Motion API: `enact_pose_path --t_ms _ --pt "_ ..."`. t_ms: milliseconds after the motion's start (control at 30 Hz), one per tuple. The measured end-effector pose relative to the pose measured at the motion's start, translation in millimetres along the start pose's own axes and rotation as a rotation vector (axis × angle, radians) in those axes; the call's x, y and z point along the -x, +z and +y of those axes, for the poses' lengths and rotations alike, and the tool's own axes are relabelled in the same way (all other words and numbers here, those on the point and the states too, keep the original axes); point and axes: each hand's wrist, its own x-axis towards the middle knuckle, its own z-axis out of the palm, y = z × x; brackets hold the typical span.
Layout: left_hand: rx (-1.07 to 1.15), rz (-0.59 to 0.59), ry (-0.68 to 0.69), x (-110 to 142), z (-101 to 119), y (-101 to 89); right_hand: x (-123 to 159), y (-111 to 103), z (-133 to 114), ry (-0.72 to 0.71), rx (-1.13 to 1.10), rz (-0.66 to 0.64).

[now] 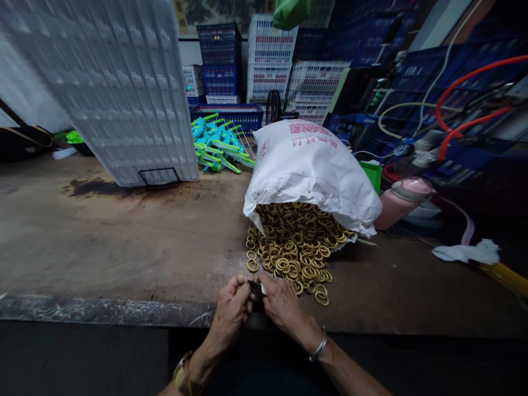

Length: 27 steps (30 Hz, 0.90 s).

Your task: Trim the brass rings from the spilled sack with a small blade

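My left hand and my right hand meet at the front edge of the workbench, fingers pinched together on a small dark part held between them. Just beyond my fingers lies a heap of brass-coloured rings spilling from the open mouth of a white woven sack lying on its side. A watch sits on my left wrist and a metal bangle on my right.
A tall white ribbed panel leans at the back left. Turquoise and green plastic pieces lie behind it. Blue and white crates stack at the back. Red and white hoses, a pink bottle and a white rag crowd the right.
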Motion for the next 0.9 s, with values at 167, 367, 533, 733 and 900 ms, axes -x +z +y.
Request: enact_pose_path --t_ms 167,367,533,733,900 --pt "-0.012 0.006 -0.020 4 2 -4.8 -2 0 -6 0.021 0.060 -0.006" --pt "0.109 -0.070 -0.089 25 7 -14.5 -15 -5 -3 0.141 0.141 0.048" --pt "0.306 -0.125 -0.106 21 2 -21.8 -28 -12 -3 0.082 0.151 0.128" --pt "0.414 -0.109 -0.124 13 -2 -29.7 -44 1 -11 0.048 0.232 0.104" --pt "0.515 -0.130 -0.174 10 2 -35.0 -45 1 -14 0.045 0.249 0.136"
